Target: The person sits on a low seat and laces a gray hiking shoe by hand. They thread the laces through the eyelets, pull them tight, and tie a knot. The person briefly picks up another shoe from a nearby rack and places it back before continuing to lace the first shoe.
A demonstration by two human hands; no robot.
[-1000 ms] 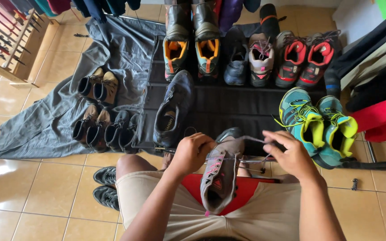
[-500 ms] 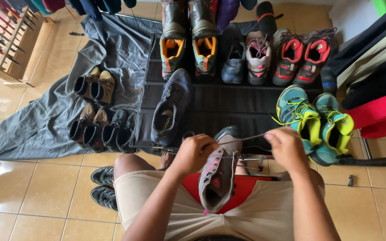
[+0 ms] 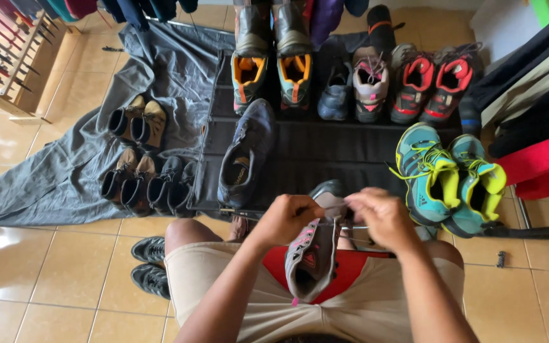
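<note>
Grey mesh shoe (image 3: 312, 254) between both hands

A grey shoe (image 3: 312, 257) with pink trim is lying on the person's lap, right in the near middle of the scene. Its toe is pointing far, away from the body, and its open heel end is facing near, resting over the tan shorts and a red patch of cloth. It is sitting roughly upright, sole down. Its laces (image 3: 333, 221) are crossing the upper part, bunching up at the far end of the shoe.
</note>
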